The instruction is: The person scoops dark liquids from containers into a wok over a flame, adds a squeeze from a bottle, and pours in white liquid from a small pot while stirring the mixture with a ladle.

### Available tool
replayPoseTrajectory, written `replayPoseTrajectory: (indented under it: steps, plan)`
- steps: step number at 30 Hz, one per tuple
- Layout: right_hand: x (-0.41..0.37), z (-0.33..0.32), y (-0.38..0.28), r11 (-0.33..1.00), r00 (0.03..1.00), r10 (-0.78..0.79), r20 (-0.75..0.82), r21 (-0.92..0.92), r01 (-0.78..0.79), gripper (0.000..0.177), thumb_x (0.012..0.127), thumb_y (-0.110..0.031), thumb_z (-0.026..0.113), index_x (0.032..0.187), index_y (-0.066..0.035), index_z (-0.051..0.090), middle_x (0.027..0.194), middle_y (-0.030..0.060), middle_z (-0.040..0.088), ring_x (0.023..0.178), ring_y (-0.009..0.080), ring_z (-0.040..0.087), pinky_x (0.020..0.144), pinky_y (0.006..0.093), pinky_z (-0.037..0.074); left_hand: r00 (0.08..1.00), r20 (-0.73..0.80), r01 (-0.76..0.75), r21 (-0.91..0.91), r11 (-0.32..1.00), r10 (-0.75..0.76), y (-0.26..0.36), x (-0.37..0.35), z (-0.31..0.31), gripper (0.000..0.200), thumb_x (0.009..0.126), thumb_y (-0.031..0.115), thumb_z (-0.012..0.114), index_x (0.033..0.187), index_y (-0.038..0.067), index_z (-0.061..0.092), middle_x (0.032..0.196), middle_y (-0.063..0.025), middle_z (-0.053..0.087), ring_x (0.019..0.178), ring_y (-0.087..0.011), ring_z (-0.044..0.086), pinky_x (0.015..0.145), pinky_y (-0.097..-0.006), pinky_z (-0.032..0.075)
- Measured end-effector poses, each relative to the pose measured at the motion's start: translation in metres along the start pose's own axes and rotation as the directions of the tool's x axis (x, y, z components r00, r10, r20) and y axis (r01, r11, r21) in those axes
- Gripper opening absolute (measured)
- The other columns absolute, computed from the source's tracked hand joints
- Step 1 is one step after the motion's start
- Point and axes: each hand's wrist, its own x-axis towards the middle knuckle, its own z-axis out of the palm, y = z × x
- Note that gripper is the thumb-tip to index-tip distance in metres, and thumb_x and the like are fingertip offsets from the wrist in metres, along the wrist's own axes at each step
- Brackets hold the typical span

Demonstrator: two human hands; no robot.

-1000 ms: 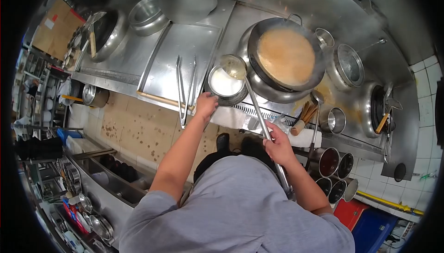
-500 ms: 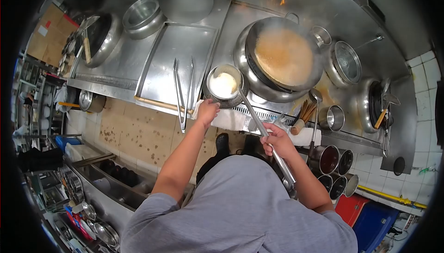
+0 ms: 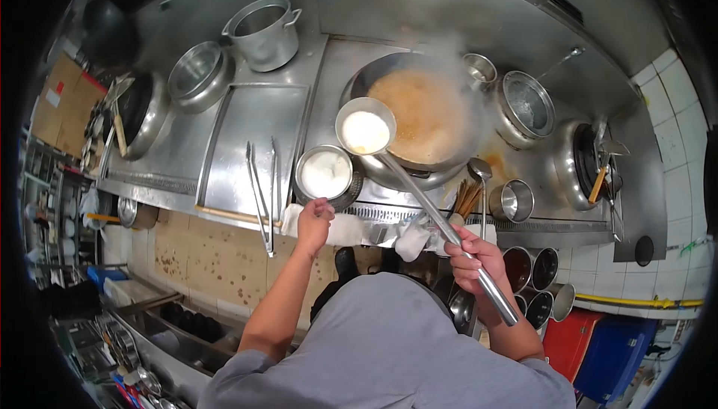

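My right hand [image 3: 476,261] is closed around the long metal handle of a ladle [image 3: 410,177]. White liquid fills the ladle's round bowl, which hangs over the near left rim of a wok [image 3: 366,80]. Inside the wok, brown, foamy liquid [image 3: 426,117] steams. My left hand [image 3: 315,226] is at the counter's front edge, just below a metal pot [image 3: 301,185] holding more white liquid [image 3: 325,173]. Its fingers are curled; whether they pinch anything is hidden. A white cloth [image 3: 344,229] lies right beside that hand.
Long tongs [image 3: 259,200] lie across a steel tray [image 3: 250,121] to the left. A tall stockpot [image 3: 265,39] stands behind. Right of the wok are a bamboo brush [image 3: 465,201], another ladle [image 3: 481,173], a small metal pot [image 3: 513,200] and a strainer bowl [image 3: 528,104].
The ladle has risen out of the pot with white liquid and swung up and right to the wok's edge. My left hand has drawn slightly back from the pot. The camera view has shifted.
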Motion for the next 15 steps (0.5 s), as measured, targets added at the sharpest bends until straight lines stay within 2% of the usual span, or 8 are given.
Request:
replayPoseTrajectory:
  steps: [4, 6, 8, 10, 11, 13, 14, 15]
  plan:
    - [-0.011, 0.013, -0.026, 0.963, 0.984, -0.171, -0.045, -0.220, 0.157, 0.053, 0.099, -0.003, 0.057, 0.152, -0.005, 0.050, 0.101, 0.0152, 0.061, 0.057, 0.0097, 0.048, 0.047, 0.0239, 0.045, 0.968, 0.096, -0.243, 0.121, 0.962, 0.233, 0.033, -0.004, 0.047, 0.041, 0.098, 0.011, 0.070, 0.136, -0.001, 0.064, 0.122, -0.0099, 0.071, 0.103, -0.0197, 0.072, 0.088, -0.0342, 0.057]
    - [-0.002, 0.009, -0.044, 0.862, 0.956, -0.278, -0.091, -0.463, 0.206, 0.052, 0.098, -0.001, 0.058, 0.149, -0.005, 0.051, 0.099, 0.0144, 0.062, 0.056, 0.0096, 0.047, 0.047, 0.0243, 0.045, 0.958, 0.095, -0.285, 0.210, 0.935, 0.271, 0.057, -0.011, 0.075, 0.042, 0.094, 0.012, 0.075, 0.132, -0.003, 0.067, 0.120, -0.0171, 0.075, 0.099, -0.0269, 0.074, 0.092, -0.0367, 0.058]
    - [0.017, -0.001, -0.063, 0.800, 0.938, -0.330, -0.108, -0.559, 0.217, 0.056, 0.096, 0.002, 0.057, 0.152, -0.005, 0.050, 0.095, 0.0133, 0.064, 0.058, 0.0102, 0.051, 0.047, 0.0241, 0.043, 0.889, 0.197, -0.454, 0.261, 0.852, 0.414, 0.072, -0.009, 0.102, 0.046, 0.091, 0.012, 0.076, 0.134, -0.002, 0.066, 0.128, -0.0214, 0.071, 0.113, -0.0336, 0.072, 0.101, -0.0416, 0.056]
    - [0.046, -0.034, -0.081, 0.286, 0.787, -0.598, -0.153, -0.958, 0.031, 0.061, 0.095, 0.003, 0.061, 0.155, -0.001, 0.046, 0.109, 0.0176, 0.065, 0.071, 0.0162, 0.065, 0.059, 0.0314, 0.055, 0.811, 0.255, -0.585, 0.354, 0.730, 0.526, 0.091, -0.010, 0.124, 0.049, 0.092, 0.012, 0.074, 0.138, -0.002, 0.064, 0.136, -0.0233, 0.067, 0.120, -0.0365, 0.068, 0.107, -0.0439, 0.053]
    - [0.059, -0.055, -0.086, 0.284, 0.788, -0.598, -0.148, -0.958, 0.036, 0.061, 0.095, 0.003, 0.061, 0.155, -0.001, 0.046, 0.109, 0.0176, 0.065, 0.071, 0.0162, 0.065, 0.059, 0.0314, 0.055, 0.721, 0.326, -0.689, 0.430, 0.583, 0.612, 0.098, -0.010, 0.134, 0.053, 0.092, 0.012, 0.073, 0.141, -0.002, 0.062, 0.144, -0.0252, 0.062, 0.128, -0.0393, 0.064, 0.112, -0.0462, 0.050]
    - [0.080, -0.077, -0.091, -0.353, 0.566, -0.784, 0.254, -0.933, -0.069, 0.064, 0.094, 0.004, 0.062, 0.156, 0.002, 0.045, 0.128, 0.0193, 0.066, 0.108, 0.0254, 0.071, 0.094, 0.0373, 0.057, 0.683, 0.367, -0.722, 0.469, 0.509, 0.631, 0.104, -0.007, 0.154, 0.057, 0.091, 0.013, 0.073, 0.144, -0.004, 0.059, 0.147, -0.0270, 0.059, 0.134, -0.0422, 0.058, 0.116, -0.0481, 0.046]
    - [0.081, -0.078, -0.092, -0.354, 0.568, -0.782, 0.257, -0.933, -0.064, 0.064, 0.094, 0.004, 0.062, 0.156, 0.002, 0.045, 0.128, 0.0193, 0.066, 0.108, 0.0254, 0.071, 0.094, 0.0373, 0.057, 0.652, 0.415, -0.746, 0.502, 0.438, 0.635, 0.105, -0.008, 0.162, 0.062, 0.091, 0.015, 0.072, 0.147, -0.005, 0.056, 0.151, -0.0287, 0.056, 0.141, -0.0450, 0.053, 0.120, -0.0501, 0.043]
    - [0.079, -0.062, -0.090, -0.285, 0.587, -0.794, 0.158, -0.950, -0.129, 0.064, 0.094, 0.004, 0.061, 0.156, 0.003, 0.043, 0.135, 0.0193, 0.065, 0.122, 0.0275, 0.065, 0.106, 0.0369, 0.049, 0.672, 0.499, -0.732, 0.556, 0.393, 0.546, 0.104, -0.007, 0.167, 0.072, 0.090, 0.019, 0.073, 0.152, -0.010, 0.048, 0.157, -0.0301, 0.049, 0.148, -0.0457, 0.045, 0.124, -0.0500, 0.039]
